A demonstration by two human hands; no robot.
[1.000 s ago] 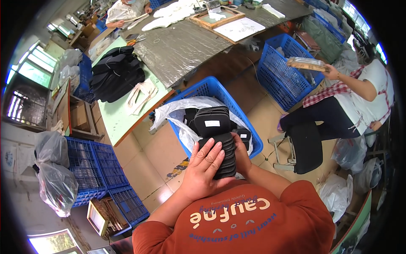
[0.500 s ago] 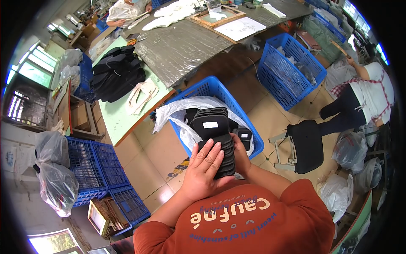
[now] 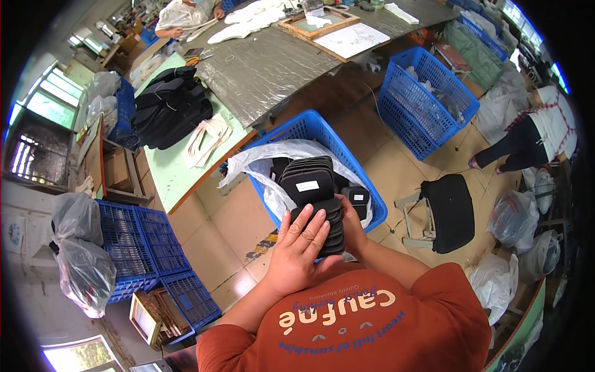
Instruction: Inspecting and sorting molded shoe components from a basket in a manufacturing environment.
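Close to my body, a stack of black padded pieces is held between my two hands. My left hand presses along its left side and top, fingers extended and thumb at the near end. My right hand wraps the right side, its fingertips partly hidden behind the stack. Just beyond, more black padded pieces with a white label on the front one stand in a blue plastic basket. A white plastic liner hangs over the basket's rim. Another labelled black piece lies at its right.
A green-topped table carries black bundles and white straps. Beyond stands a large grey-covered table. A blue crate, a chair with a black cover and a walking person are at right. Blue crates stand left.
The person at the right has stepped farther away, and their raised arm with the stick-like thing no longer shows. My hands and the stack stay almost where they were.
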